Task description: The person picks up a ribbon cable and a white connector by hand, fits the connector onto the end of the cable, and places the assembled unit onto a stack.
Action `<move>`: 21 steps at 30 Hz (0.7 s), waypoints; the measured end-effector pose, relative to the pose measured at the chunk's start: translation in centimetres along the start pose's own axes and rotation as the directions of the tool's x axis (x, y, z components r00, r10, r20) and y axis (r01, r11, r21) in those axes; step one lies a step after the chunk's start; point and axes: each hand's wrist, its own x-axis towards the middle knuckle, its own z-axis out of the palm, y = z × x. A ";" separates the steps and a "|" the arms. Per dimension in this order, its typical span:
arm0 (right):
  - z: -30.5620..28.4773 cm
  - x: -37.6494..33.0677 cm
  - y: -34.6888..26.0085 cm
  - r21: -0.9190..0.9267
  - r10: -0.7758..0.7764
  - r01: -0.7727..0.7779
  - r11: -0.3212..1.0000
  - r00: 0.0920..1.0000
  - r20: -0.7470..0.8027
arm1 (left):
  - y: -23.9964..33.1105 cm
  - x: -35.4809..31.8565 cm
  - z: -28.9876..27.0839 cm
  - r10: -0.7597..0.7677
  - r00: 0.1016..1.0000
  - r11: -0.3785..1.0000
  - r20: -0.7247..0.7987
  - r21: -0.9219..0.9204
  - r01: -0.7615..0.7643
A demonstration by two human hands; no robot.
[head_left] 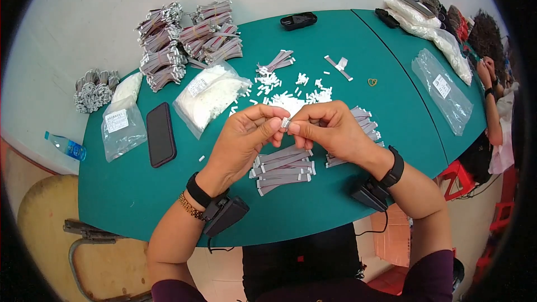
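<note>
My left hand [243,134] and my right hand [338,134] meet over the middle of the table. Thumbs and fingers of both pinch the end of a grey ribbon cable [286,123] with a small white connector; the rest of it is hidden by my fingers. Just beyond lies a heap of small white plastic pieces [286,102]. Below my hands is a stack of flat grey ribbon cables [282,170] with white ends. Another group of ribbon cables [366,126] lies partly behind my right hand and wrist.
Bundled cables [162,50] are piled at the back left. Near them lie a bag of white pieces [210,95], a second bag [123,128] and a dark phone [161,134]. An empty clear bag [443,92] lies right. Another person's hands [486,70] show at far right.
</note>
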 end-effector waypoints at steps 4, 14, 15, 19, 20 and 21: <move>0.0 0.0 0.1 0.003 -0.009 0.009 1.000 1.000 -0.003 | -0.1 0.0 -0.1 0.008 1.000 1.000 0.005 -0.006 -0.008; 0.2 0.0 0.1 -0.013 -0.015 0.014 1.000 1.000 -0.026 | -0.1 0.0 0.0 0.010 1.000 1.000 0.000 -0.003 -0.010; 0.2 0.0 0.0 -0.013 -0.015 0.014 1.000 1.000 -0.026 | -0.1 0.0 0.0 0.010 1.000 1.000 0.000 -0.003 -0.010; 0.1 0.0 -0.1 -0.023 -0.001 0.000 1.000 1.000 -0.023 | -0.1 0.0 0.0 0.014 1.000 1.000 -0.001 -0.006 -0.014; 0.2 0.0 -0.2 -0.022 0.015 -0.015 1.000 1.000 -0.020 | -0.1 0.0 0.0 0.016 1.000 1.000 0.000 0.000 -0.016; 0.2 0.0 -0.3 -0.022 0.015 -0.015 1.000 1.000 -0.020 | -0.1 0.0 0.0 0.016 1.000 1.000 0.000 0.000 -0.016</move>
